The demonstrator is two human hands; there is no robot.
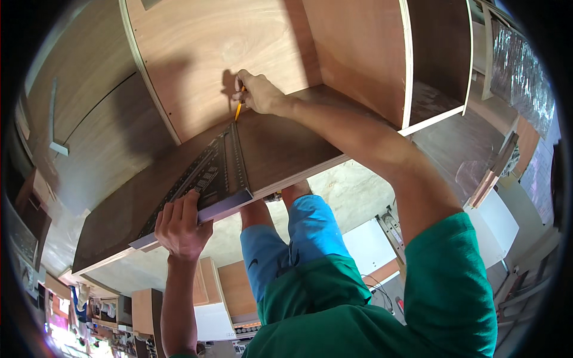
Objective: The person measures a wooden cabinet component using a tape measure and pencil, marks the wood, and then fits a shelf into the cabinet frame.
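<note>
My right hand point(256, 92) grips a yellow pencil point(239, 111), its lower end down by the top tip of a dark metal triangle square point(235, 173). The square lies flat on a dark brown plywood board point(286, 149), its lipped edge against the board's front edge. My left hand point(182, 224) is closed on the square's left part at that edge, with the fingertips on top. A pale plywood back panel point(221, 42) stands behind the pencil, with the shadow of my hand on it.
Cabinet compartments point(364, 53) rise at the right. A sheet with a metal straightedge point(55, 113) is at the far left. Below are my legs point(310, 221), pale floor, white panels point(364, 244) and cables point(382, 289). A cluttered work area point(101, 316) lies at the lower left.
</note>
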